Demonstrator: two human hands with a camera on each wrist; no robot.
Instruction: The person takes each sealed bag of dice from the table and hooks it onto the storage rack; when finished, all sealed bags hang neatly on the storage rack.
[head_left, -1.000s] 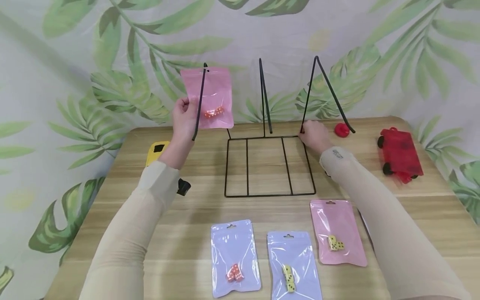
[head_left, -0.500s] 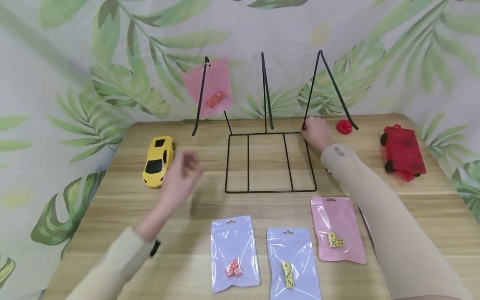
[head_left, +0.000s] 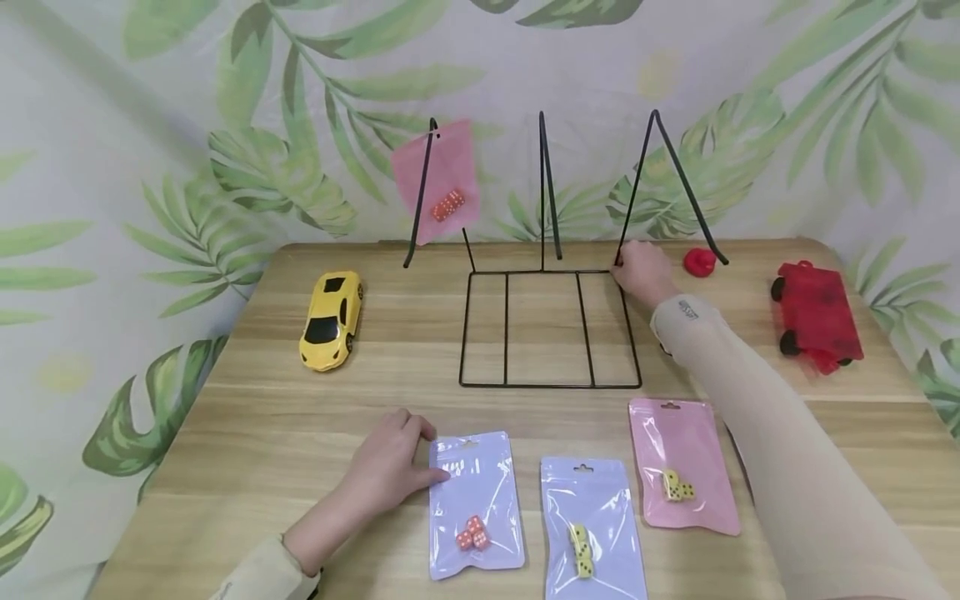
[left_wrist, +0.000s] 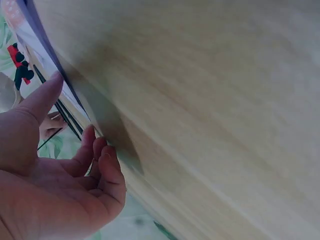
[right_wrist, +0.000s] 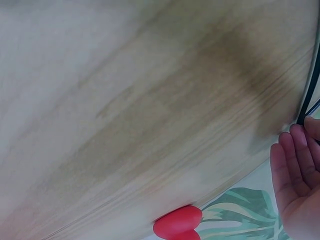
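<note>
My left hand (head_left: 390, 462) is at the left edge of a lilac zip bag (head_left: 487, 475) with red dice. Its thumb touches the bag's face and the index finger is at the upper left corner; in the left wrist view the thumb and fingers are spread apart along that edge. My right hand (head_left: 647, 271) grips the back right corner of a black wire display rack (head_left: 551, 386), where an upright meets the base. A pink zip bag (head_left: 431, 171) with red dice hangs tilted on the rack's left hook. The middle and right hooks hold no bag.
A lilac bag (head_left: 592, 500) and a pink bag (head_left: 693, 442), both with yellow dice, lie at the front. A yellow toy car (head_left: 330, 321) stands left, a red toy vehicle (head_left: 817, 317) right. A small red object (head_left: 699, 262) sits beside my right hand.
My left hand has let go of the pink bag, which now hangs from the left hook, and has come down to the left lilac bag. My right hand stays on the rack.
</note>
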